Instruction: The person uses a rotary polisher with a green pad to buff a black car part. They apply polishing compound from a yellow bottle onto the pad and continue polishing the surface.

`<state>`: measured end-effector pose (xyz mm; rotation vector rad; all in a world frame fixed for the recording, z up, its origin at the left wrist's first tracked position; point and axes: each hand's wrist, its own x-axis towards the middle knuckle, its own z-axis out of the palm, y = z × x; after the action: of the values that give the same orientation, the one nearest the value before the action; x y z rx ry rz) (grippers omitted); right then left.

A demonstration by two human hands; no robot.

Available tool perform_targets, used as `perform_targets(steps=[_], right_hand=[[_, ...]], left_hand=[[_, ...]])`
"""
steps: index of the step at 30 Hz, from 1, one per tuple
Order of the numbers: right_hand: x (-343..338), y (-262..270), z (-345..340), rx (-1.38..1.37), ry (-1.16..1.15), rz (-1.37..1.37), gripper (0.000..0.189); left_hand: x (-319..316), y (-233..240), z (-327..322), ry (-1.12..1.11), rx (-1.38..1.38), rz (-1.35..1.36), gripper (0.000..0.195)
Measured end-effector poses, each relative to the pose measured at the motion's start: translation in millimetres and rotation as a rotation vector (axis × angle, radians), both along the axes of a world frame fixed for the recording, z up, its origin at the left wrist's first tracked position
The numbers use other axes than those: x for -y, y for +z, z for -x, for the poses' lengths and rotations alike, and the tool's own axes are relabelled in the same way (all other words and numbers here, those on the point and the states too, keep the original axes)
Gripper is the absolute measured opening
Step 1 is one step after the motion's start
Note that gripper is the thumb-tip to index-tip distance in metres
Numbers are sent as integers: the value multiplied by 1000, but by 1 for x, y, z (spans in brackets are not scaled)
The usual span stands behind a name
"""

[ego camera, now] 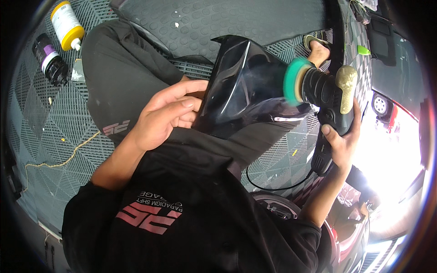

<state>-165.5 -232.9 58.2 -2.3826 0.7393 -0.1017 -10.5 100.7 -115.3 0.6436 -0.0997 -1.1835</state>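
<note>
A glossy black curved plastic panel (pixel 235 85) rests across my lap, with light streaks reflected along its ridge. My left hand (pixel 167 112) holds its left edge, fingers bent behind the rim. In my right hand (pixel 341 143) is a black corded power polisher (pixel 322 136), gripped around its body. The polisher's green foam pad (pixel 294 82) is blurred as if spinning. It stands on edge at the panel's right end; whether it touches the surface I cannot tell. A worn, yellowish patch (pixel 346 89) covers part of the polisher's head.
A yellow-capped white bottle (pixel 67 25) and a black bottle with a purple band (pixel 50 60) lie on the grey grid-tile floor (pixel 51 112). A dark rubber mat (pixel 222 24) lies ahead. The power cord (pixel 278 188) loops near my right side. A wheel (pixel 278 206) is close behind my right arm.
</note>
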Motion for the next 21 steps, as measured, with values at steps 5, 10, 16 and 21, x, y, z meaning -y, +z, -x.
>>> perform_targets(steps=[5, 10, 16, 21], right_hand=[[10, -1, 6, -3, -50, 19, 99], [-7, 1, -4, 14, 33, -14, 98], [-30, -1, -41, 70, 244, -7, 97], [-40, 9, -59, -39, 323, 25, 107]], left_hand=[[2, 0, 0, 7, -6, -23, 49], [1, 1, 3, 26, 46, -69, 52], [0, -2, 1, 32, 64, 1, 59], [-2, -3, 3, 43, 59, -14, 64]])
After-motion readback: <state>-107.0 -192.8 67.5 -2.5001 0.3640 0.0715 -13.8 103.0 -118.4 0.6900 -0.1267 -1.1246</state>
